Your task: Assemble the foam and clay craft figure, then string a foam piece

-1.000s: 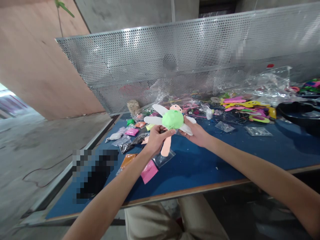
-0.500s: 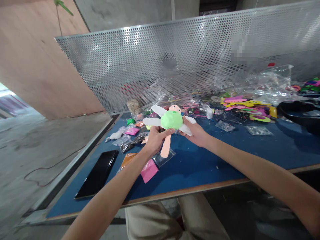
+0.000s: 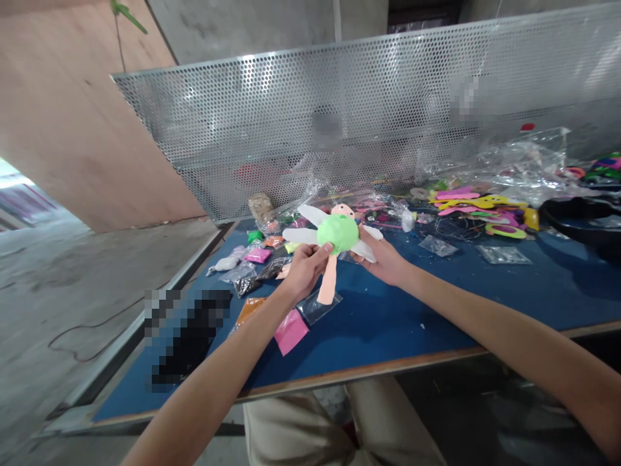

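Observation:
Both hands hold up a clay-like figure [image 3: 337, 233] above the table. It has a round light-green body, long white wing-like pieces on both sides, a small peach head with dark dots at the far end and a peach strip hanging toward me. My left hand [image 3: 309, 268] pinches the lower left of the body, thumb on top and fingers underneath. On the other side, my right hand [image 3: 381, 257] grips around the right white pieces; its fingertips are partly hidden beneath them. Under the peach strip a clear plastic packet [image 3: 320, 307] lies on the blue table [image 3: 378, 330].
A pink packet [image 3: 291, 331] and an orange packet [image 3: 250, 310] lie near my left forearm. At the left is a dark, pixelated object [image 3: 191, 336]. Colourful cut shapes [image 3: 485, 206] and a black bowl-like item [image 3: 582, 220] sit at right. A perforated metal panel [image 3: 291, 123] stands behind.
The figure has shifted very slightly to the right, along with the view. My left thumb now rests a little higher on the green body. My right hand keeps its grip.

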`<state>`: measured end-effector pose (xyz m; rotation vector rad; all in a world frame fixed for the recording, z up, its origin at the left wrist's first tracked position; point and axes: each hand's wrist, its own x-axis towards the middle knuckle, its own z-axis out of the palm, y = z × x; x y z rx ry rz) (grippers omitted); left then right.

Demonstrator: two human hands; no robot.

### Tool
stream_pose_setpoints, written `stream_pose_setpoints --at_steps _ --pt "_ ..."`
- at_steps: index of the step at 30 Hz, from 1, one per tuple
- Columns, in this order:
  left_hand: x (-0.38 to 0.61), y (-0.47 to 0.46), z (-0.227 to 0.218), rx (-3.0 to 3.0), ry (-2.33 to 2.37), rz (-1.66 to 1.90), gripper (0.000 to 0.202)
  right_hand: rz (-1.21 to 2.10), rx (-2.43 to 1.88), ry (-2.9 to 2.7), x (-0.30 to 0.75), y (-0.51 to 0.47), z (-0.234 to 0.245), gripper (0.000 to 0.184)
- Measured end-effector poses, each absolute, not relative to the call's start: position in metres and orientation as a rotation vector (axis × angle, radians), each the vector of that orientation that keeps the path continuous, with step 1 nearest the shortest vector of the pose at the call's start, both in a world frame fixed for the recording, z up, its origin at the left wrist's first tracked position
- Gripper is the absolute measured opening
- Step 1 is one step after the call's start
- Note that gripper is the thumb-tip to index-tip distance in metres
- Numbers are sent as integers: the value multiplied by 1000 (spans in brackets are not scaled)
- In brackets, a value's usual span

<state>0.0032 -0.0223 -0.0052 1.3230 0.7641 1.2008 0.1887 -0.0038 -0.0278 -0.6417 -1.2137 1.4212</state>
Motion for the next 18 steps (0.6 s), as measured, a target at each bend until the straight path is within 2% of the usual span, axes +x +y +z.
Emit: stream_pose_setpoints --at_steps 6,9,13,18 --pt "4 -22 -7 1297 762 1250 55 1523 -605 -1080 186 -6 -27 34" --pt "3 -23 -5 1270 736 1251 54 1468 -634 -1128 187 -4 -29 38" --pt "3 -23 -3 1228 684 1234 34 1342 -709 -1233 191 0 -32 45" --pt "2 -18 -8 1237 759 1233 35 1300 -724 -1276 192 4 -35 46"
